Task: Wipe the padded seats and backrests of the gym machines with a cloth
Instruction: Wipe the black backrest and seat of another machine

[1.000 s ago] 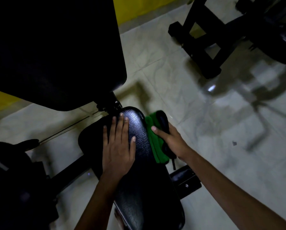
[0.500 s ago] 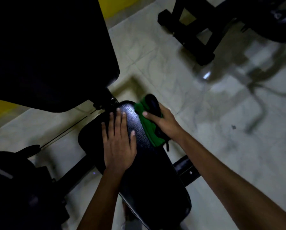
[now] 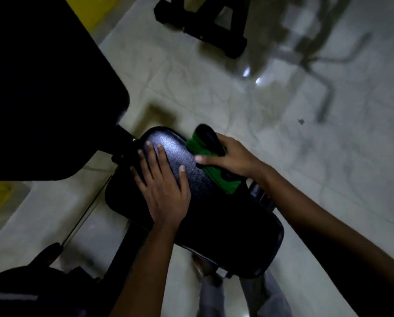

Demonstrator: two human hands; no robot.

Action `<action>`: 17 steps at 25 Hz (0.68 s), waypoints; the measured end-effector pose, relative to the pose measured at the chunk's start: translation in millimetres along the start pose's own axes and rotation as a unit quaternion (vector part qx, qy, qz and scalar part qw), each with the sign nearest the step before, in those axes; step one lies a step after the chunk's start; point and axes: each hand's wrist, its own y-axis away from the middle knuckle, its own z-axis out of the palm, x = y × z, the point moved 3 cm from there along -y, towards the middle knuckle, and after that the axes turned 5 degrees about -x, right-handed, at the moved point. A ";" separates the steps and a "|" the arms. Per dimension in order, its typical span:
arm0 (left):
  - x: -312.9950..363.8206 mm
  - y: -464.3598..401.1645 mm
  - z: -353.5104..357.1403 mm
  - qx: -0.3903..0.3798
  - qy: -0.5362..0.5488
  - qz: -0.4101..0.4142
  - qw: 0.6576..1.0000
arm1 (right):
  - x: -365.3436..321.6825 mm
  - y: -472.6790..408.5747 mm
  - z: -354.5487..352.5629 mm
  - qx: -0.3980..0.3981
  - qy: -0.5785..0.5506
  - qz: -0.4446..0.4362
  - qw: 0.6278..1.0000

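A black padded seat [image 3: 225,220] with a textured surface lies below me in the head view. Its big black backrest [image 3: 42,88] rises at the upper left. My left hand [image 3: 164,181] lies flat on the seat's far end, fingers spread. My right hand [image 3: 232,156] presses a green cloth [image 3: 214,172] against the seat's right edge and also grips a dark object [image 3: 210,139] on top of the cloth; what that object is I cannot tell.
The pale tiled floor [image 3: 282,156] spreads to the right. Another machine's black frame base [image 3: 205,26] stands at the top. A thin cable [image 3: 86,211] runs down the left of the seat. Dark equipment [image 3: 20,289] fills the bottom left corner.
My right hand with the cloth has slid along the seat's right edge toward the backrest end. My left hand has stayed flat on the seat. The view has tilted.
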 end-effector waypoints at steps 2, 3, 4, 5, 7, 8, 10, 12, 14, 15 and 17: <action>-0.7 -0.6 -0.5 0.004 0.000 0.004 1.000 | 25.7 44.9 -10.4 0.007 0.015 0.035 0.999; 0.5 -0.2 -1.1 0.004 0.003 0.003 1.000 | 37.7 68.6 -16.2 -0.003 0.005 0.054 0.999; 1.4 0.1 -1.6 0.004 0.004 0.002 1.000 | 46.8 83.9 -20.1 -0.014 -0.006 0.071 0.997; 2.0 0.4 -1.7 0.003 0.003 0.002 1.000 | 52.2 90.4 -22.3 -0.021 -0.012 0.083 0.996; 3.1 0.6 -0.6 0.000 -0.001 0.006 1.000 | 49.5 78.8 -23.8 -0.009 0.004 0.091 0.996; 3.3 0.4 -0.3 -0.001 -0.001 0.007 1.000 | 42.4 65.2 -21.1 -0.002 0.021 0.076 0.997; 3.5 -0.2 -0.1 -0.001 -0.002 0.008 1.000 | 23.9 38.7 -11.1 0.008 0.033 0.045 0.998; 4.4 -0.1 -1.4 0.001 0.000 0.010 1.000 | 19.5 32.3 -7.9 0.023 0.021 0.040 0.999; 7.0 1.7 -3.4 0.003 0.007 0.033 0.999 | 33.5 59.3 -13.8 0.040 0.023 0.038 0.998; 9.0 2.5 -4.2 0.002 0.011 0.057 0.998 | 47.2 80.0 -18.3 0.040 0.024 0.042 0.998; 12.4 5.7 -4.6 -0.009 0.007 0.114 0.993 | 74.1 122.0 -27.0 0.030 -0.001 0.067 0.997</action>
